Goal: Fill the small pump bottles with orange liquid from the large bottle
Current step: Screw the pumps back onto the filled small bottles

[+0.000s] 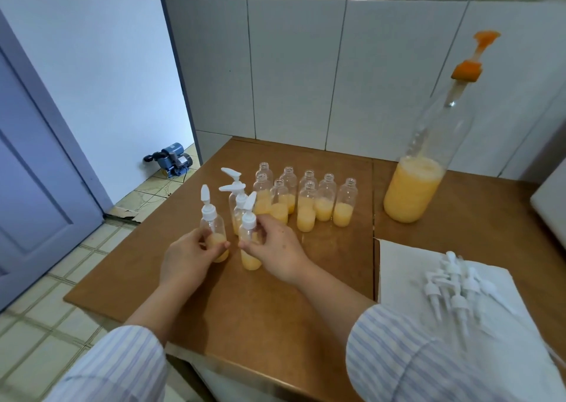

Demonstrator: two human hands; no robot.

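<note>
My left hand (186, 256) grips a small capped pump bottle (214, 227) half full of orange liquid. Just to its right, my right hand (277, 248) holds a second capped pump bottle (249, 242). Both stand on the brown table (245, 309). Behind them stand two more capped bottles (237, 205). Several uncapped small bottles (306, 205), each partly filled with orange liquid, cluster farther back. The large clear bottle (413, 187) stands at the back right, orange liquid in its lower part, its orange pump head (468, 71) raised.
A white cloth (407, 279) at the right carries a pile of loose white pump caps (456, 285). A tiled wall rises behind the table. A blue water pump (171, 159) sits on the floor by the blue door at the left.
</note>
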